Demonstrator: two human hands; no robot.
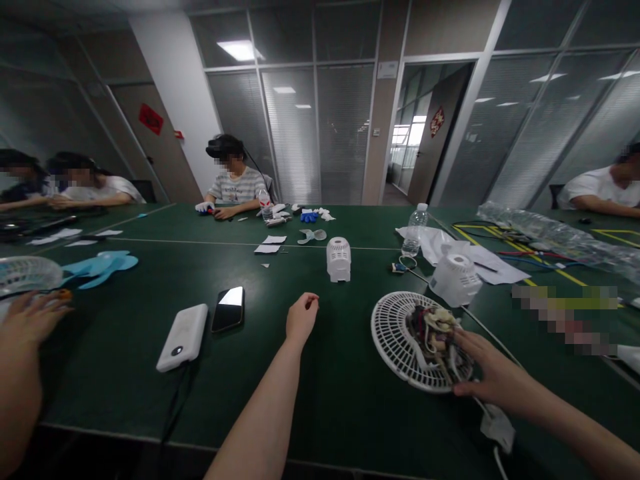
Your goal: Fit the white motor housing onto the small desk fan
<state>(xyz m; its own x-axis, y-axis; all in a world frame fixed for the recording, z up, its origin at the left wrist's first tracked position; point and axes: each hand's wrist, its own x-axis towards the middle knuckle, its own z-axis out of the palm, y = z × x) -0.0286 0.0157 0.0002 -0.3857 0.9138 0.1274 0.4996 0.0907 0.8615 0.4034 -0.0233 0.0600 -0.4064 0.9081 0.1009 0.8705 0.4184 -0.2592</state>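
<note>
My left hand is held over the green table, closed with the fingertips drawn together; whether something small is in it is hidden. At the right, my right hand grips the near right side of a round white fan grille, its thumb by the rim and its fingers against the motor with loose wires on top. Behind the grille stands a white motor housing, vented on top. A second white motor housing stands upright beyond my left hand. A white cord with a box hangs near my right wrist.
A white power bank and a black phone lie left. A neighbour's hand is by blue fan blades. A bottle, papers and cables lie back right. A person with a headset sits opposite.
</note>
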